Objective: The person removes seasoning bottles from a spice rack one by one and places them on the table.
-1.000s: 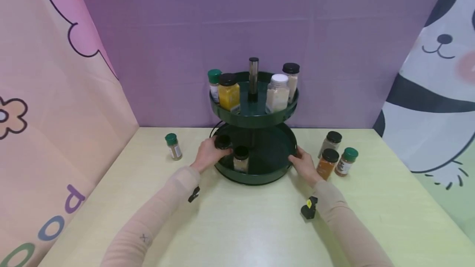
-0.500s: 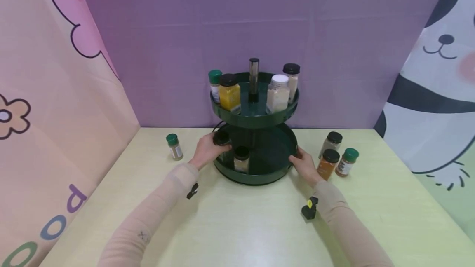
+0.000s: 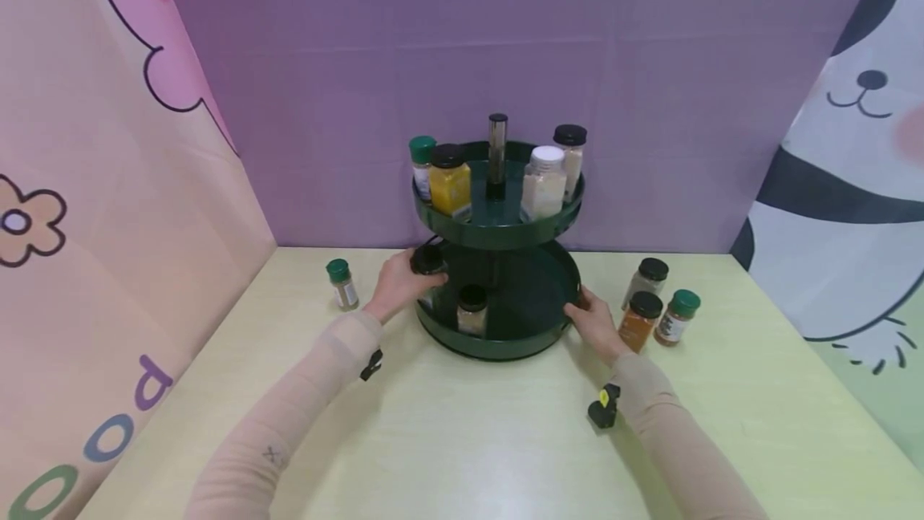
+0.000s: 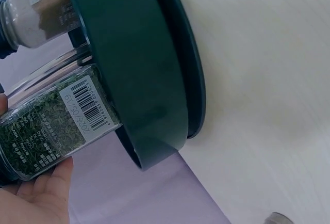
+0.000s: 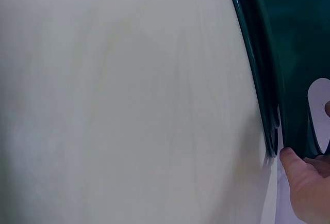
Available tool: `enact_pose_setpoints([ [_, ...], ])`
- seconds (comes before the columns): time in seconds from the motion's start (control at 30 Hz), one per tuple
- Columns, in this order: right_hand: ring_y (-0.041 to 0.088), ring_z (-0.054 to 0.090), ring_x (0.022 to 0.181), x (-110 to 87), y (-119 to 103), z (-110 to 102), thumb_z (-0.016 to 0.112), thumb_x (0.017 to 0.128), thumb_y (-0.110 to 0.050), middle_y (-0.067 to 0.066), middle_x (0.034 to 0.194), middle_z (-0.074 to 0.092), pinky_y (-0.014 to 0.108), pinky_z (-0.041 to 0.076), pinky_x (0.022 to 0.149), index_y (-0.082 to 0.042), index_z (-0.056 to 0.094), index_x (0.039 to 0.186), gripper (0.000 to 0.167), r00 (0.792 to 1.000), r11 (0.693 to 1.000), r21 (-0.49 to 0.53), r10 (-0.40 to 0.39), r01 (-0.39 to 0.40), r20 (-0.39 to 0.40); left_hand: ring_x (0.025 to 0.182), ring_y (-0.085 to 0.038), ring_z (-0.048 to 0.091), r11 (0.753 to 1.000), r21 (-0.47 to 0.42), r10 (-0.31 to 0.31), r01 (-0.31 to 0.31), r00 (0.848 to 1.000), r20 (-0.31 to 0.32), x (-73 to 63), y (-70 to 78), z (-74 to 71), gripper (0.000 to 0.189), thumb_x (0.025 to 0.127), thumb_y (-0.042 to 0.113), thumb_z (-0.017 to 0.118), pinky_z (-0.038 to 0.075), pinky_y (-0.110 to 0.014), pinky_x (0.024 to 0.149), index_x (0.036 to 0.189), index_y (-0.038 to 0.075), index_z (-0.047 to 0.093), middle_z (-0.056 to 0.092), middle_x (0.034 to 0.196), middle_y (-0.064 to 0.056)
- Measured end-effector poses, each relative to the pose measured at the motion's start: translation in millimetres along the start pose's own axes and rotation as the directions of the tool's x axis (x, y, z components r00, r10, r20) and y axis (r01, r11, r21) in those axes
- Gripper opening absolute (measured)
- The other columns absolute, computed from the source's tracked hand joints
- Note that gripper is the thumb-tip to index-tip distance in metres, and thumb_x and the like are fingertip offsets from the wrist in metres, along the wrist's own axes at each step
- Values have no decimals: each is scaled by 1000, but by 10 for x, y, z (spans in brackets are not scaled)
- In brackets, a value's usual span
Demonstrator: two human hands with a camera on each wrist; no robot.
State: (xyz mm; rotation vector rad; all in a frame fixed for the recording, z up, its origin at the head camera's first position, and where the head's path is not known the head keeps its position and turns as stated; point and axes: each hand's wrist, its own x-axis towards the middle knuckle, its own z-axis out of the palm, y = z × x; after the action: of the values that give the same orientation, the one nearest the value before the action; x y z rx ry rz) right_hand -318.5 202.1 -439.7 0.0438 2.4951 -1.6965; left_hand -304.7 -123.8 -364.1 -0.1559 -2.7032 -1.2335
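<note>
A dark green two-tier turntable rack (image 3: pixel 498 348) stands on the table. My left hand (image 3: pixel 399 287) grips a black-capped jar (image 3: pixel 429 260) at the left edge of the lower tier. In the left wrist view that herb jar (image 4: pixel 59 123) is clear, holds dried green flakes and has a barcode label; its base is at the tier's rim. Beside it on the lower tier stands another black-capped spice jar (image 3: pixel 472 313). My right hand (image 3: pixel 596 322) holds the lower tier's right side; in the right wrist view the thumb (image 5: pixel 295 170) presses the wall near an oval cut-out.
The upper tier bears a yellow spice jar (image 3: pixel 451 187), a white-capped jar (image 3: pixel 545 187) and two more at the back. A green-capped bottle (image 3: pixel 342 287) stands at left. At right are an orange spice jar (image 3: pixel 638 326), a green-capped jar (image 3: pixel 677 319) and a black-capped jar (image 3: pixel 647 279).
My left hand, with the herb jar in it, has moved a little toward the back and left along the lower tier's rim. My right hand keeps its place on the rack.
</note>
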Motion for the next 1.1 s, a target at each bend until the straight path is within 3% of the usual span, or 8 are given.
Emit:
enact_pose_setpoints([
  [0.47, 33, 21, 137, 4, -8, 9, 40, 95, -15, 22, 150, 18, 44, 24, 111, -2, 7, 146, 62, 1000, 1000, 18, 24, -24, 8, 106, -29, 57, 1000, 3, 15, -15, 1000, -21, -18, 15, -140, 53, 74, 32, 72, 47, -42, 90, 117, 6, 56, 62, 116, -14],
  [0.9, 33, 22, 137, 9, 18, 10, 40, 95, -16, 22, 150, 18, 44, 23, 111, -1, 6, 146, 63, 1000, 1000, 10, 13, -13, 5, 109, -30, 56, 999, -19, -47, 46, 998, -36, -40, -36, -236, 56, 75, 32, 72, 46, -42, 93, 121, 4, 54, 60, 118, -15],
  [1.1, 33, 22, 137, 17, 27, 6, 40, 95, -15, 23, 149, 19, 44, 24, 111, -1, 7, 146, 63, 1000, 1000, 14, 6, -6, 2, 103, -30, 58, 998, -8, -55, 54, 996, -67, -55, -91, -292, 51, 74, 32, 72, 47, -41, 88, 115, 4, 57, 63, 111, -15],
])
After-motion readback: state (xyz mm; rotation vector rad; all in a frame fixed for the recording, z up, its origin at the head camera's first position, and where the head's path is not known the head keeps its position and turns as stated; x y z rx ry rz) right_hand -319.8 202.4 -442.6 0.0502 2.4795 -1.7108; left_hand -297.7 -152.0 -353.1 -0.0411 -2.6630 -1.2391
